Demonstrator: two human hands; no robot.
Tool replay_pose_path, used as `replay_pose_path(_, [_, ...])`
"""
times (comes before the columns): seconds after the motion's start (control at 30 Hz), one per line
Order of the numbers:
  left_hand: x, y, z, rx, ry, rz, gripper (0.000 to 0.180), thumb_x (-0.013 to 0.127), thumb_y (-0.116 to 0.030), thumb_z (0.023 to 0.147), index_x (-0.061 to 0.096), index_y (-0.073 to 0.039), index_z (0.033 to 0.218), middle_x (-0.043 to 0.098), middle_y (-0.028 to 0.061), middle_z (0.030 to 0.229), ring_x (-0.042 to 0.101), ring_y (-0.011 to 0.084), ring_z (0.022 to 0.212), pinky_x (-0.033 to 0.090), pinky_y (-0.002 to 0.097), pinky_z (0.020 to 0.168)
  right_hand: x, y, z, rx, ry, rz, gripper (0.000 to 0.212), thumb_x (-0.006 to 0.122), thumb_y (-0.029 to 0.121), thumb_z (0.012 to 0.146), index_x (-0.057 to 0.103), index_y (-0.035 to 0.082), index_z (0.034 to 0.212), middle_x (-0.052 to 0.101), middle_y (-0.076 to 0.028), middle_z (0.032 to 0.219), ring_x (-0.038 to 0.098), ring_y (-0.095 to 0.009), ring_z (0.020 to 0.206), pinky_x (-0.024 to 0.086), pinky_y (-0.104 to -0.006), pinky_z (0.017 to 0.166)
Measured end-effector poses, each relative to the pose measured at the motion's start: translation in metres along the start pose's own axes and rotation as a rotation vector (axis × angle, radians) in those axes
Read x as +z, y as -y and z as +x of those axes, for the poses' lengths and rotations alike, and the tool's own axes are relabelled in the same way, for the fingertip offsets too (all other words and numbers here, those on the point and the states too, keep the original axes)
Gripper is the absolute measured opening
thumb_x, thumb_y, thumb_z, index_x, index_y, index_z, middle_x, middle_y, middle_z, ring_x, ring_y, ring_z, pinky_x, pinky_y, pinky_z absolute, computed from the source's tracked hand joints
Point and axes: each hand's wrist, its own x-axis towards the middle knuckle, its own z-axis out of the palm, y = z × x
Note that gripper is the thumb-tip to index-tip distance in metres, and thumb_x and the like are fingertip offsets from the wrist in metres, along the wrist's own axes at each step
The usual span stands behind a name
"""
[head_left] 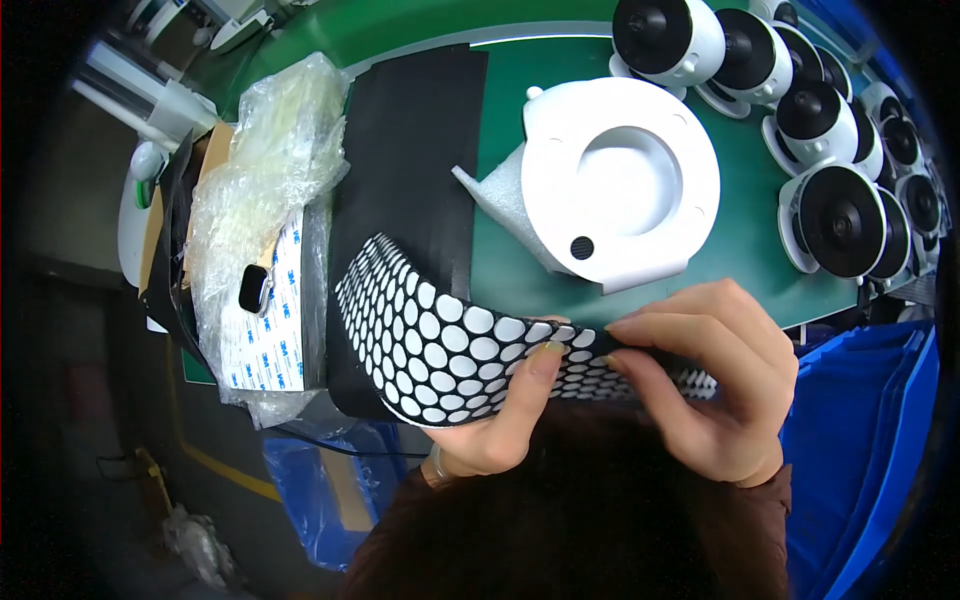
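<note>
A bendy black sheet covered with rows of round white pads (430,345) curves across the near edge of the table. My left hand (500,425) grips it from below, thumb pressed on top of the pads. At its upper edge, my right hand (715,375) pinches with thumb and forefinger; whether a single pad is between the fingertips is hidden. Beyond my hands lies a white plastic housing (545,190) with a round recess and a small black dotted disc (582,248). A piece of grey-white foam (505,200) sticks out from under its left side.
Several white devices with black round fronts (845,222) stand at the right. A black mat (415,150) lies left of the housing on the green table (500,255). Farther left are bubble wrap (290,120), printed backing sheets (265,345) and a smartwatch (254,290). Blue bins (850,430) sit below the table.
</note>
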Motion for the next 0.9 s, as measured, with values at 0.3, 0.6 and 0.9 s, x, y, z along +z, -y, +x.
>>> replay_pose_path(0.3, [0.018,0.002,0.000,0.076,-0.051,0.171,0.036,0.067,0.006,0.057,0.054,0.008,0.091,0.060,0.0084,0.085,0.057,0.0123,0.076,0.045,0.0195,0.069,-0.002,-0.003,-0.007,-0.001,-0.135,-0.049,0.018,0.064,-0.009,0.056,0.059,-0.001,0.071,0.060,-0.011,0.069,0.057,-0.018,0.061,0.044,-0.0235,0.055])
replay_pose_path(0.6, [0.028,0.007,0.000,0.209,-0.103,0.299,0.028,0.067,0.004,0.061,0.055,0.006,0.086,0.060,0.0067,0.082,0.058,0.0105,0.071,0.045,0.0167,0.064,-0.003,-0.001,-0.008,0.007,-0.138,-0.177,0.020,0.066,-0.007,0.055,0.059,0.002,0.072,0.060,-0.008,0.070,0.057,-0.018,0.060,0.043,-0.0242,0.054])
replay_pose_path(0.9, [0.028,0.007,0.002,0.250,-0.049,0.547,0.023,0.065,0.004,0.062,0.059,0.003,0.084,0.061,0.0027,0.080,0.057,0.0082,0.071,0.044,0.0152,0.064,-0.001,-0.009,-0.006,0.026,-0.166,-0.160,0.021,0.065,-0.008,0.054,0.057,0.001,0.071,0.059,-0.008,0.070,0.057,-0.019,0.061,0.044,-0.0239,0.054])
